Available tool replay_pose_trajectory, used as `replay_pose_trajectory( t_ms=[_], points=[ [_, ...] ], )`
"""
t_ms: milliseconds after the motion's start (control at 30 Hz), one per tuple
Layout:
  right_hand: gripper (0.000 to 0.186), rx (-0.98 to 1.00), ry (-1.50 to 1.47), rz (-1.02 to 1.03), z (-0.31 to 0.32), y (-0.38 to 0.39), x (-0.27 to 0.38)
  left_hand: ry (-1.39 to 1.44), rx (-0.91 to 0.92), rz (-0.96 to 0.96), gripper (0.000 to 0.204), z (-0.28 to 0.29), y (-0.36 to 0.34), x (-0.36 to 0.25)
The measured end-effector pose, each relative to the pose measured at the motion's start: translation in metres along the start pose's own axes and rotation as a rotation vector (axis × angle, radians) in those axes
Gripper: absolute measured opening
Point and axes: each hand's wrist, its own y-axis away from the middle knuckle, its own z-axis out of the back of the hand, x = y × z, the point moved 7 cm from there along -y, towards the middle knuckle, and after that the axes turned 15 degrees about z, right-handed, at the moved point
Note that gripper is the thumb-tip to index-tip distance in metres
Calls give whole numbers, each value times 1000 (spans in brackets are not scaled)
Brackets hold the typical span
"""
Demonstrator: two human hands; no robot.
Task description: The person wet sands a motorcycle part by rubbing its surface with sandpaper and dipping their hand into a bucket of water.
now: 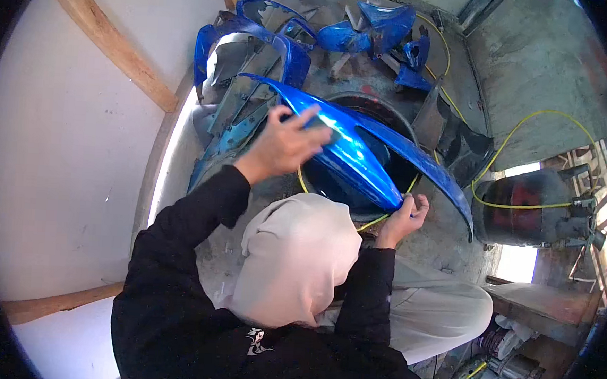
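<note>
A glossy blue curved body panel [360, 164] slants across the middle, over a dark round tub [318, 183]. My left hand [289, 140] is on the panel's upper part, its blurred fingers curled over something small and dark that I cannot make out. My right hand [405, 216] grips the panel's narrow lower tip. A second long blue strip [449, 188] runs behind and to the right of this panel.
Blue body parts [362, 33] lie at the back and upper left. Dark grey panels [466, 151] sit right of the tub. A yellow hose [548, 114] leads to a dark tank [524, 213] at the right. Tools [508, 369] fill the lower right; a white wall bounds the left.
</note>
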Motion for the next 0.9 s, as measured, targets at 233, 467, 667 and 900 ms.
replay_pose_trajectory(
  t_ms=[233,467,667,900],
  points=[
    [25,4,-7,-4,-2,1,0,-336,-173,445,24,-4,-38,14],
    [24,33,38,-9,-2,2,6,-111,-17,-64,14,-24,-34,-41],
    [24,6,-8,0,-5,2,7,-600,-277,547,21,20,-31,30],
    [24,22,1,6,-5,2,10,34,2,-115,16,-38,-29,-73]
  ],
)
